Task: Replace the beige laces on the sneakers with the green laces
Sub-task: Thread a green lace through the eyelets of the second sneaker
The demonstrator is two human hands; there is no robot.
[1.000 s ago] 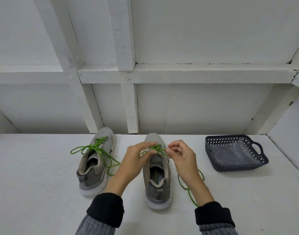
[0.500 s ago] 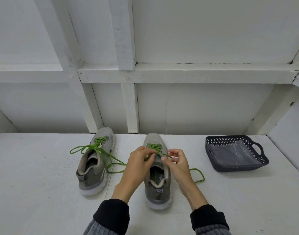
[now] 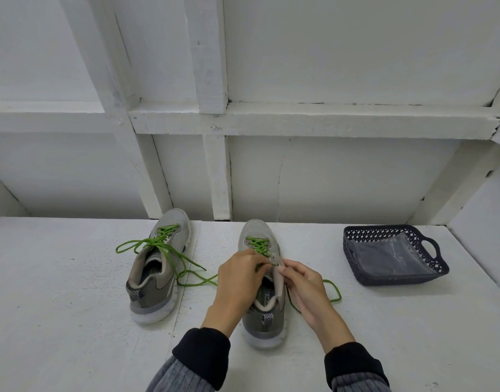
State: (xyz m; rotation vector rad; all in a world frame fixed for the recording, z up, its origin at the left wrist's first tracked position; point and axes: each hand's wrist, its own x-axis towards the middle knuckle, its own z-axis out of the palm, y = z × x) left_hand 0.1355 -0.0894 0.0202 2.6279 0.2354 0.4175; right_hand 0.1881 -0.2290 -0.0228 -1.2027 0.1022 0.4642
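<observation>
Judging from the head view, the grey mesh sneaker on the left [image 3: 160, 267] already carried its green lace [image 3: 161, 244], while both hands, left hand [image 3: 241, 281] and right hand [image 3: 305, 284], pinched the second green lace [image 3: 258, 244] at the upper eyelets of the matching grey sneaker in the middle [image 3: 264, 290], only half threaded.

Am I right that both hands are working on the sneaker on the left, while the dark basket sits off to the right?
Not quite: in the head view the left hand and right hand work on the right sneaker, not the left sneaker. The dark basket does sit off to the right.
</observation>
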